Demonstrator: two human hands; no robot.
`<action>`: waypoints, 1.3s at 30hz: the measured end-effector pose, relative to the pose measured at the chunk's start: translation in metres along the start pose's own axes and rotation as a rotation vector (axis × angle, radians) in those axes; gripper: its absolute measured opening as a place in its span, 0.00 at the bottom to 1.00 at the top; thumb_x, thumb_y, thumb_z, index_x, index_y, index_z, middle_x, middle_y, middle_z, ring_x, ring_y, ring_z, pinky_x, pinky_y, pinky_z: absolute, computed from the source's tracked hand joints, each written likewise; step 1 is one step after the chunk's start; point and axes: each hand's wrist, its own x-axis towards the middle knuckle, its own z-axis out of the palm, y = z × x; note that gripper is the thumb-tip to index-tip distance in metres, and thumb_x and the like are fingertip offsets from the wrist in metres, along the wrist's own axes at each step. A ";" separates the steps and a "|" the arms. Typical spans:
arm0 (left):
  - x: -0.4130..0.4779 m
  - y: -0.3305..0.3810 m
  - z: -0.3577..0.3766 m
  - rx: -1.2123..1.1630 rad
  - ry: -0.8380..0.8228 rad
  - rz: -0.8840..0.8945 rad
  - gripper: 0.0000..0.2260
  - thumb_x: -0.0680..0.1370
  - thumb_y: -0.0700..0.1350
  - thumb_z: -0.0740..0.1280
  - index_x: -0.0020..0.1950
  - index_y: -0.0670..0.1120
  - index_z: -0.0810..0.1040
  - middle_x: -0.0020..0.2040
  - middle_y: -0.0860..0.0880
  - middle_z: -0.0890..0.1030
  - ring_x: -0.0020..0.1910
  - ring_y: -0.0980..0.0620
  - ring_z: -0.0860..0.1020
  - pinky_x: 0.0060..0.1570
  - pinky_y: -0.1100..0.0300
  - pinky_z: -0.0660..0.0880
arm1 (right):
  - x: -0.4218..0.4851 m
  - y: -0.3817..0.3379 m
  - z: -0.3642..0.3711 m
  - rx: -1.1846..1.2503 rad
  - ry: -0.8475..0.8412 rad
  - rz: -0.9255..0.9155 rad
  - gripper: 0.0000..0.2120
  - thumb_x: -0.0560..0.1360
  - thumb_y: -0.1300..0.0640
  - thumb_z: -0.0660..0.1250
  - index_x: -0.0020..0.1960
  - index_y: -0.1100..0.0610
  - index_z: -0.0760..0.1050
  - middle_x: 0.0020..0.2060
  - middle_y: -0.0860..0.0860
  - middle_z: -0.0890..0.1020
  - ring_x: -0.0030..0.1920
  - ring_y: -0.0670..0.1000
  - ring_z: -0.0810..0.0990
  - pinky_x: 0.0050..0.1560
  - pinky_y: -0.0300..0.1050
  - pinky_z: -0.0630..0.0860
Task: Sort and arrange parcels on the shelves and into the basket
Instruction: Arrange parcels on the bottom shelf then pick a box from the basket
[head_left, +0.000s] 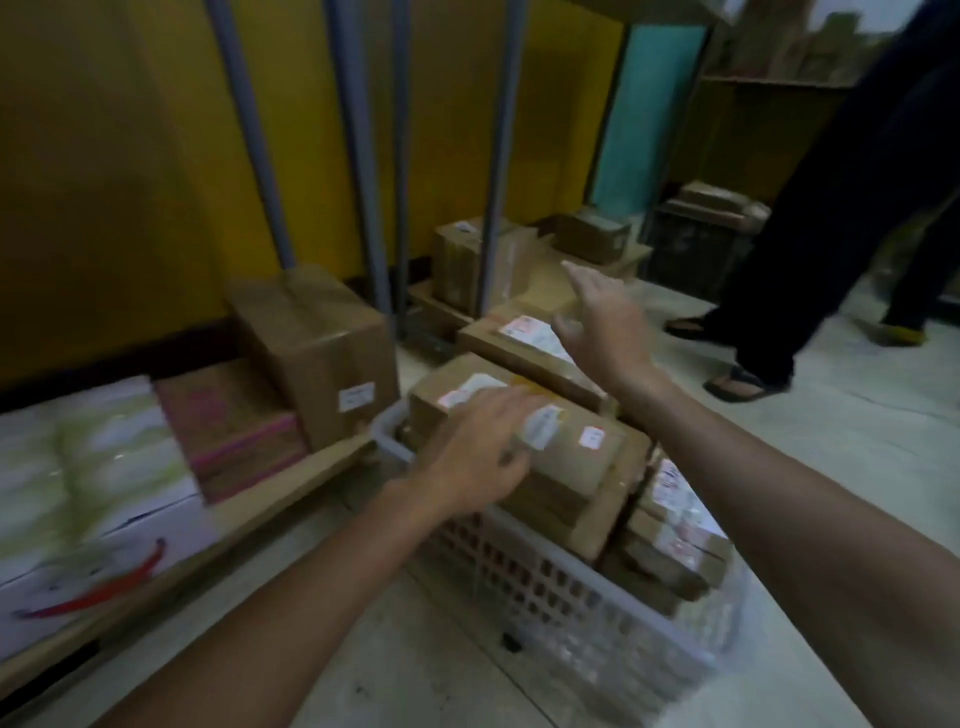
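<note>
Parcels (675, 545) stacked in the white basket (545, 587), lower centre of frame. Our left hand (483, 452) lies on the top parcel (582, 462), fingers loosely spread, pinching nothing we can see. Our right hand (602, 322) hangs with fingers apart above a flat labelled parcel (514, 338) just beyond the basket. Motion blur throughout.

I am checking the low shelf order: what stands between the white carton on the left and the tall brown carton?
In the head view, a brown box with pink print sits between them.
</note>
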 end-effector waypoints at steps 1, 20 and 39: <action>-0.019 -0.022 -0.019 0.032 0.035 -0.075 0.25 0.73 0.41 0.65 0.70 0.48 0.66 0.71 0.47 0.67 0.70 0.48 0.63 0.70 0.54 0.59 | 0.006 -0.029 0.007 0.029 0.007 -0.060 0.27 0.75 0.56 0.64 0.72 0.58 0.63 0.67 0.56 0.72 0.65 0.58 0.70 0.64 0.51 0.68; -0.349 -0.219 -0.122 -0.191 0.667 -1.229 0.42 0.70 0.49 0.73 0.75 0.49 0.49 0.74 0.48 0.59 0.72 0.48 0.60 0.65 0.58 0.62 | -0.103 -0.327 0.262 0.188 -0.774 -0.695 0.41 0.70 0.36 0.66 0.76 0.43 0.49 0.77 0.53 0.44 0.76 0.60 0.40 0.73 0.61 0.51; -0.388 -0.214 -0.155 0.338 0.506 -1.007 0.56 0.57 0.53 0.80 0.73 0.58 0.45 0.75 0.53 0.55 0.73 0.52 0.54 0.70 0.50 0.54 | -0.020 -0.367 0.185 0.554 -1.009 -0.816 0.24 0.68 0.49 0.74 0.62 0.54 0.76 0.60 0.50 0.79 0.58 0.47 0.76 0.58 0.33 0.71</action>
